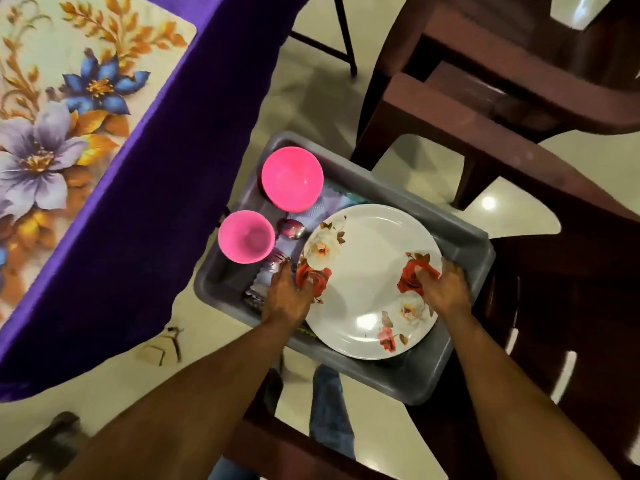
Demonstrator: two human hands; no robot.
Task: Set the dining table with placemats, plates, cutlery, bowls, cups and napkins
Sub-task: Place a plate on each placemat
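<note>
A white plate (367, 271) with red and cream roses lies in a grey tray (464, 237). My left hand (285, 299) grips its left rim with the thumb on top. My right hand (445, 287) grips the right rim the same way. In the tray's far left part stand a pink bowl (292, 178) and a pink cup (246, 240). A metal spoon (293, 228) and lilac napkins (329, 206) lie beneath them. A floral placemat (69, 109) lies on the purple tablecloth (145, 188) at the left.
The tray rests on a dark brown chair (561, 306). Another brown chair (502, 84) stands beyond it at the upper right. The floor (311, 98) is pale glossy tile. The table's cloth edge hangs close to the tray's left side.
</note>
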